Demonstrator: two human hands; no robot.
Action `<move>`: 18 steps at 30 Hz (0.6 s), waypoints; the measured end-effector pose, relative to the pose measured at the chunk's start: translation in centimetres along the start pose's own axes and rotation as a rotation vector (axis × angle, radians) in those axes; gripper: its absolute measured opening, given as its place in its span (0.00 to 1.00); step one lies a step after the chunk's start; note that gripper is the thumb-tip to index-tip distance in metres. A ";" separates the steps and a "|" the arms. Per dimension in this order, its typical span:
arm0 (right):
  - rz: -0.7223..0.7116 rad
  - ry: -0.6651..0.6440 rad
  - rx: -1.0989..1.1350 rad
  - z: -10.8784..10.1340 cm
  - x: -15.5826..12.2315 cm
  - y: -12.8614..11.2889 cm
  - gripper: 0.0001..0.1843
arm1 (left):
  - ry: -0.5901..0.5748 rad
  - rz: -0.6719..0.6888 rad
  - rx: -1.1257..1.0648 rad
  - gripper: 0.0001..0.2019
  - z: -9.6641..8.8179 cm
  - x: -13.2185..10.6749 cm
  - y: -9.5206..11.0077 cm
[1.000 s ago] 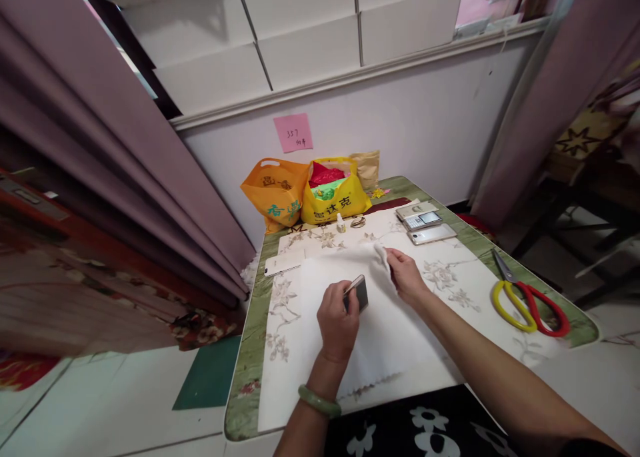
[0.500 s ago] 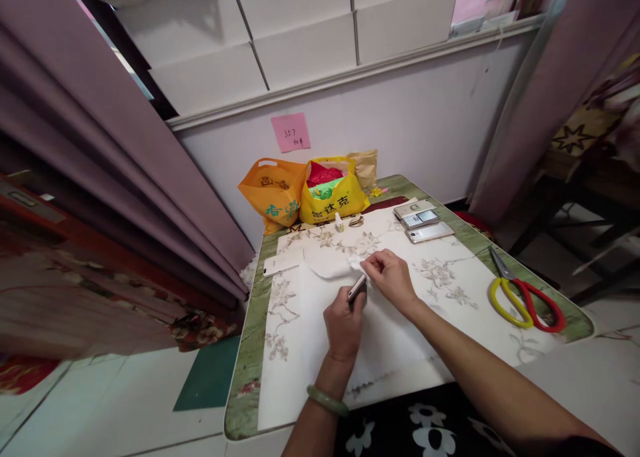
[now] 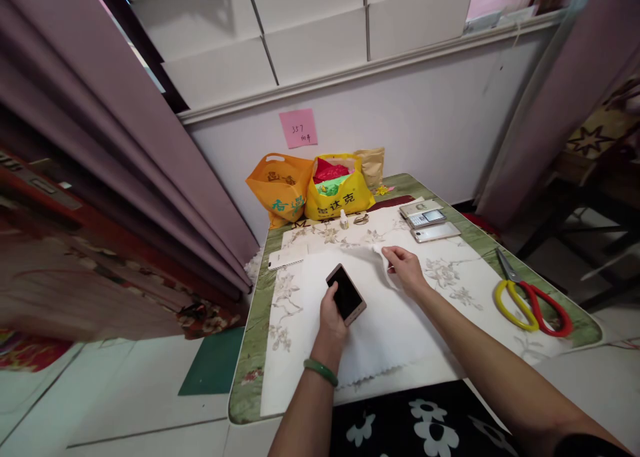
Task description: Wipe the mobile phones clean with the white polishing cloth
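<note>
My left hand grips a rose-gold phone by its lower left edge, the dark screen facing up, held just above a white cloth spread on the table. A green bangle circles that wrist. My right hand pinches the far right corner of the white cloth, which is lifted and bunched between the fingers. The two hands are about a hand's width apart.
A flowered white table cover lies over a green table. Yellow-and-red scissors rest at the right. Three phones lie at the back right, a white phone at the back left. Orange and yellow bags stand against the wall.
The phone was held on edge against the cloth corner; now it is turned screen-up and lowered left. My right hand drew the cloth corner back to the right.
</note>
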State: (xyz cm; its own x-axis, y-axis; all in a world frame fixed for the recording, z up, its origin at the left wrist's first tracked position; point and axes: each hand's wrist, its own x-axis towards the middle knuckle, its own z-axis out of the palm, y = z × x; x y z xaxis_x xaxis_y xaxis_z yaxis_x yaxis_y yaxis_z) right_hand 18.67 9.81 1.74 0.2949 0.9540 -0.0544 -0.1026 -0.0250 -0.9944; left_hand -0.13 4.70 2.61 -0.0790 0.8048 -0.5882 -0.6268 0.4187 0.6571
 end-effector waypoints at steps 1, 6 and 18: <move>-0.001 -0.005 0.016 0.2 -0.2 -0.1 0.24 | -0.056 -0.033 -0.044 0.17 -0.2 0.1 -0.2; 0.053 0.057 0.136 0.8 -0.8 -0.4 0.24 | -0.354 -0.064 -0.312 0.18 -1.4 0.5 -0.5; -0.441 -0.434 -0.433 0.8 -5.9 -1.6 0.17 | -0.341 -0.173 -0.293 0.16 -1.1 1.6 -1.3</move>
State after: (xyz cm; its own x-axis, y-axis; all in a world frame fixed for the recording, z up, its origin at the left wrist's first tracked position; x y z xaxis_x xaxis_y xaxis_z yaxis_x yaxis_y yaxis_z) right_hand 16.35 4.42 3.76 -0.1880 0.9326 0.3080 0.3470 0.3564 -0.8675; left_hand -0.34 4.94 0.31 0.2741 0.8464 -0.4566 -0.8040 0.4622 0.3741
